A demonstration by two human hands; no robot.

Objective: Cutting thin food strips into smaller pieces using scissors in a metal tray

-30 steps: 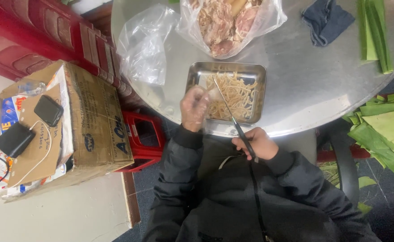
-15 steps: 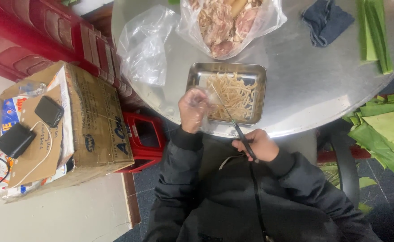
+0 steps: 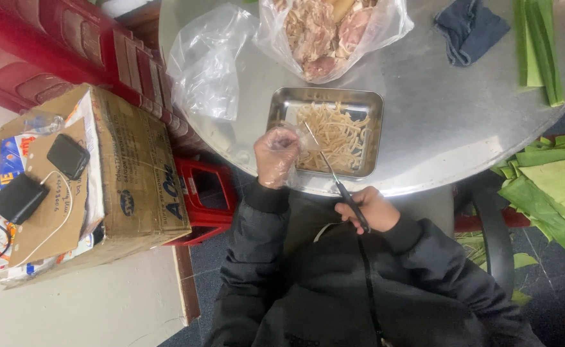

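A rectangular steel tray (image 3: 326, 97) sits near the front edge of a round metal table (image 3: 436, 128) and holds a heap of pale shredded strips (image 3: 340, 136). My left hand (image 3: 277, 156), in a clear plastic glove, is at the tray's left front corner and pinches something small; what it is I cannot tell. My right hand (image 3: 367, 209) is closed on the dark handles of scissors (image 3: 331, 169), whose blades reach up over the tray toward the left hand.
A clear bag of cooked meat pieces (image 3: 324, 32) and a crumpled plastic bag (image 3: 208, 61) lie behind the tray. A dark cloth (image 3: 469, 26) and green leaves (image 3: 539, 45) are at the right. A cardboard box (image 3: 109, 173) with two black devices stands left, by a red stool (image 3: 208, 193).
My left hand and the scissors have shifted slightly; the scissor tips now point further toward the left hand. The tray has not moved.
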